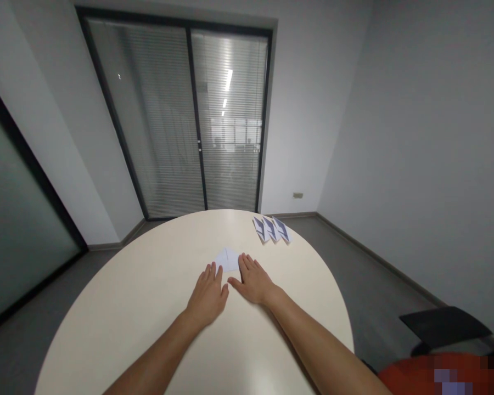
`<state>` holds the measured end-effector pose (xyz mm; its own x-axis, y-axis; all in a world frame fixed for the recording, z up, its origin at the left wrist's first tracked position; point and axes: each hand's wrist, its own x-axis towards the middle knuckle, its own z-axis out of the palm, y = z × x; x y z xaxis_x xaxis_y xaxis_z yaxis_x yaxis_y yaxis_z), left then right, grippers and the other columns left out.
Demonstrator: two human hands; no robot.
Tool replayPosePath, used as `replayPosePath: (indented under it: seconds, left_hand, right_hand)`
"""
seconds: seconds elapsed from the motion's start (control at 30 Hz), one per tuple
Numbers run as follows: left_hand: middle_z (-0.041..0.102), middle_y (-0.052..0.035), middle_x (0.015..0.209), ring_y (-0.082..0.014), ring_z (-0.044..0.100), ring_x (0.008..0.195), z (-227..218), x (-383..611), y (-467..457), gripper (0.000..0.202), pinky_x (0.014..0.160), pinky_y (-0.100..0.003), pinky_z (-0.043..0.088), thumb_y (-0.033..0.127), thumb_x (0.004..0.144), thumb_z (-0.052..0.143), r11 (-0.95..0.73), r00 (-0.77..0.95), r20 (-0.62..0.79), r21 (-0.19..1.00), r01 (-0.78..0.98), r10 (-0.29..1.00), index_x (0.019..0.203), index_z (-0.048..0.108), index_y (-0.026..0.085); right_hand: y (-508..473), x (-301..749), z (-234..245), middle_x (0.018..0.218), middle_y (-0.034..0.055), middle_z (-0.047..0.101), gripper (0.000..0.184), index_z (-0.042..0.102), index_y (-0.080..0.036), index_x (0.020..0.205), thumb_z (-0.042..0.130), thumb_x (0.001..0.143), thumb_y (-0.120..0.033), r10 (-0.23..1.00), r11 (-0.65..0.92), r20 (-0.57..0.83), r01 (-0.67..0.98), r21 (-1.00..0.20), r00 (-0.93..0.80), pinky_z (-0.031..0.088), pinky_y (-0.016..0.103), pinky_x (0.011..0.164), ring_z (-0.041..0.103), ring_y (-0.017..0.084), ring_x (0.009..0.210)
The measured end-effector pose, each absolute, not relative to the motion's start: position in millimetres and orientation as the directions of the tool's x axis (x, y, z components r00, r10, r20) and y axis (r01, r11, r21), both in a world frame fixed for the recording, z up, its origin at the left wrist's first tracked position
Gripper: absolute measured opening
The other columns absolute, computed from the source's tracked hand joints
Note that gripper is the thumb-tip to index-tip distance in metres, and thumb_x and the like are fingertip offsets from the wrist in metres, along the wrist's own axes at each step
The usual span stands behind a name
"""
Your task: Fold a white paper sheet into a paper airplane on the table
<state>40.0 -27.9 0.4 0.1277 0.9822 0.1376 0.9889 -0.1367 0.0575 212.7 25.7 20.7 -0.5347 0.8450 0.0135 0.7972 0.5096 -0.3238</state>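
Note:
My left hand [208,293] and my right hand [253,281] lie flat side by side on a round cream table [140,296], fingers stretched out. Their fingertips rest on the near edge of a small folded white paper [227,258], which has a centre crease and pointed shape. Most of the paper shows just beyond my fingers. Neither hand grips anything.
Three folded white-and-purple papers [271,229] lie in a row at the table's far right. A dark chair [442,325] stands on the right by the wall. Glass doors with blinds [189,120] close the far side of the room.

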Motion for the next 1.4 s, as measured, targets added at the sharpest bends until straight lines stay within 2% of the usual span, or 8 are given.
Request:
replayPosePath:
  seconds: [0.13,0.3,0.47,0.67,0.93,1.03,1.17,1.4]
  left_hand:
    - [0.029,-0.0207,0.158,-0.0357,0.024,0.149,2.3,40.4,-31.0,0.059,0.119,-0.052,0.029,0.035,0.099,0.034,-0.152,0.141,0.141,0.066,0.986,0.980,0.150,0.040,0.006]
    - [0.030,-0.0160,0.159,-0.0364,0.024,0.149,1.8,39.9,-32.0,0.056,0.118,-0.053,0.029,0.036,0.099,0.035,-0.168,0.154,0.157,0.081,0.982,0.976,0.150,0.042,0.014]
    - [0.032,-0.0165,0.159,-0.0365,0.025,0.149,2.3,39.2,-32.5,0.054,0.118,-0.052,0.028,0.035,0.099,0.036,-0.180,0.166,0.163,0.075,0.981,0.973,0.149,0.043,0.015]
    - [0.033,-0.0149,0.159,-0.0361,0.025,0.148,3.1,39.4,-32.4,0.054,0.118,-0.052,0.028,0.034,0.099,0.037,-0.179,0.166,0.155,0.078,0.981,0.974,0.150,0.043,0.017]
    - [0.036,-0.0132,0.158,-0.0358,0.029,0.147,4.8,40.1,-32.9,0.051,0.118,-0.052,0.030,0.034,0.098,0.039,-0.173,0.155,0.164,0.106,0.979,0.974,0.147,0.048,0.019]
    - [0.039,-0.0122,0.156,-0.0346,0.032,0.146,4.8,38.6,-32.7,0.050,0.117,-0.052,0.031,0.035,0.098,0.040,-0.194,0.169,0.204,0.113,0.974,0.964,0.144,0.050,0.021]
    - [0.042,-0.0104,0.155,-0.0335,0.033,0.145,2.9,36.6,-32.5,0.049,0.116,-0.051,0.032,0.037,0.098,0.041,-0.207,0.178,0.231,0.112,0.972,0.957,0.143,0.051,0.022]
    - [0.044,-0.0107,0.153,-0.0332,0.037,0.143,3.3,36.1,-32.4,0.049,0.114,-0.051,0.034,0.038,0.100,0.039,-0.207,0.181,0.237,0.089,0.974,0.954,0.144,0.052,0.022]
  right_hand:
    - [21.8,210.9,20.1,0.163,0.0222,0.004,0.089,0.010,0.002,0.157,0.035,0.097,-0.059,0.857,0.498,0.035,0.810,-0.310,-0.513,0.014,0.048,0.121,0.008,0.036,0.151]
    - [25.5,213.8,20.7,0.162,0.0220,0.012,0.083,0.020,0.000,0.156,0.034,0.098,-0.057,0.803,0.573,0.045,0.750,-0.332,-0.594,0.014,0.049,0.121,0.009,0.035,0.151]
    - [31.0,218.0,21.5,0.162,0.0223,0.013,0.083,0.023,-0.002,0.156,0.039,0.097,-0.057,0.772,0.612,0.067,0.711,-0.347,-0.632,0.015,0.046,0.121,0.012,0.034,0.151]
    - [27.4,215.3,17.5,0.161,0.0275,0.005,0.091,0.003,0.007,0.156,0.040,0.097,-0.052,0.794,0.582,0.045,0.738,-0.340,-0.606,0.017,0.047,0.120,0.009,0.035,0.151]
    - [20.0,206.4,11.9,0.160,0.0288,0.011,0.094,0.013,0.010,0.154,0.035,0.095,-0.060,0.907,0.395,-0.025,0.871,-0.291,-0.420,0.014,0.051,0.120,0.009,0.039,0.150]
    - [21.4,210.4,15.4,0.161,0.0255,0.014,0.089,0.019,0.006,0.155,0.031,0.097,-0.061,0.878,0.454,-0.016,0.843,-0.289,-0.479,0.013,0.050,0.121,0.010,0.037,0.151]
    - [27.2,220.9,23.0,0.161,0.0222,0.020,0.084,0.024,-0.001,0.155,0.037,0.097,-0.060,0.794,0.577,0.025,0.739,-0.346,-0.608,0.015,0.047,0.121,0.014,0.033,0.151]
    - [23.1,221.2,31.0,0.160,0.0268,0.017,0.083,0.023,0.005,0.154,0.036,0.099,-0.055,0.794,0.562,-0.046,0.761,-0.324,-0.606,0.018,0.047,0.121,0.014,0.036,0.150]
